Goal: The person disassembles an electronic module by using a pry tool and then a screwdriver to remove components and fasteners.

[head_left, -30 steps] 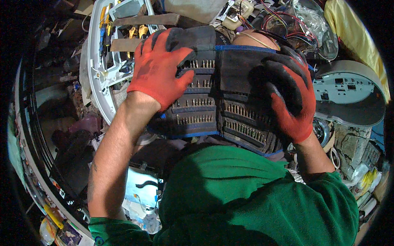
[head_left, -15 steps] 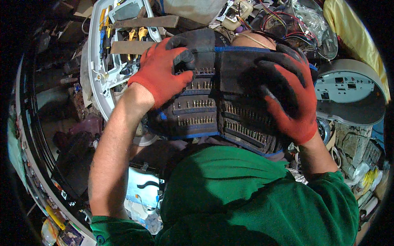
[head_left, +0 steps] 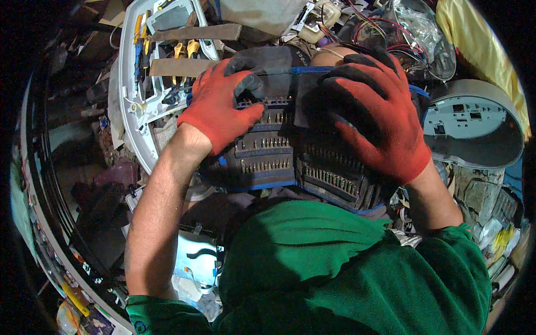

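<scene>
Pouch (head_left: 273, 59), black with blue trim, lies unfolded just in front of the person's torso, two panels spread side by side, a crease between them. What bears it from below is mostly hidden.

Left panel: four rows of bits (head_left: 272, 143) in view, top row partly behind the glove. Gap toward the left end of the third row. Right panel: two rows of bits visible low down, the lower one well filled; the upper row dim in shadow.

Left hand (head_left: 220, 103), red glove with dark fingers, sits over the upper left of the pouch. Fingers half curled, thumb and forefinger apart around the top row. Cannot tell whether a bit or the cloth is pinched.

Right hand (head_left: 375, 109), same glove, over the right panel. Fingers loosely bent and spread, thumb standing well away from them; nothing seen in its grasp. Contact with the cloth cannot be made out, underside in shadow.

State of the work, as judged: unfolding done, rows exposed for access. No bit plainly out of its row; pouch not folded up. Whether the gap marks a bit taken or a slot never filled, cannot tell.

Surroundings: white frame (head_left: 127, 84) to the upper left, yellow-handled tools (head_left: 192, 47) within it, brown strips (head_left: 195, 32) across. Wires (head_left: 379, 28) beyond the right hand; grey shell (head_left: 474, 156) off to the right.
</scene>
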### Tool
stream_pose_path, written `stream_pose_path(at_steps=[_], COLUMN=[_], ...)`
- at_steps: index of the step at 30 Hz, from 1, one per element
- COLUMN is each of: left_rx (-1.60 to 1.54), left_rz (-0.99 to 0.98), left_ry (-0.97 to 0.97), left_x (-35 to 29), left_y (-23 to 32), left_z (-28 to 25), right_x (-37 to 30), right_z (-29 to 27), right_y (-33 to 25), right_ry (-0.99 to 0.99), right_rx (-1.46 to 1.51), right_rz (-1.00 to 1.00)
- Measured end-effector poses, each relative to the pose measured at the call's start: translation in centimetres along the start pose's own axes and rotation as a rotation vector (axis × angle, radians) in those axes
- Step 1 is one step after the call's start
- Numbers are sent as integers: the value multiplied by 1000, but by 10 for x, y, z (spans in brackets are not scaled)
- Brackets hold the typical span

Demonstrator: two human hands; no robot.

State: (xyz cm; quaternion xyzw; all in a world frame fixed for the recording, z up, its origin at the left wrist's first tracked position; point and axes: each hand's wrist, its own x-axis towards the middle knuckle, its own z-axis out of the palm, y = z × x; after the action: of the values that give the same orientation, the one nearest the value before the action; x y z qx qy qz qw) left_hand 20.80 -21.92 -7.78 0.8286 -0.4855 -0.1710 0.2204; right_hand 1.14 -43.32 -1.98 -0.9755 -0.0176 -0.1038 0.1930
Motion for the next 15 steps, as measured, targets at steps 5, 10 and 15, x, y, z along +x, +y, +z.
stream_pose_path(at_steps=[5, 10, 15], left_rx=[7, 80, 203], left_rz=[-5, -64, -106], left_ry=[-23, -69, -290], left_x=[6, 5, 20], left_y=[1, 13, 19], left_z=[-1, -10, -17], right_x=[-1, -2, -2], right_z=[4, 4, 2], right_y=[1, 2, 0], right_ry=[35, 58, 69], right_rx=[4, 29, 53], right_rz=[3, -3, 23])
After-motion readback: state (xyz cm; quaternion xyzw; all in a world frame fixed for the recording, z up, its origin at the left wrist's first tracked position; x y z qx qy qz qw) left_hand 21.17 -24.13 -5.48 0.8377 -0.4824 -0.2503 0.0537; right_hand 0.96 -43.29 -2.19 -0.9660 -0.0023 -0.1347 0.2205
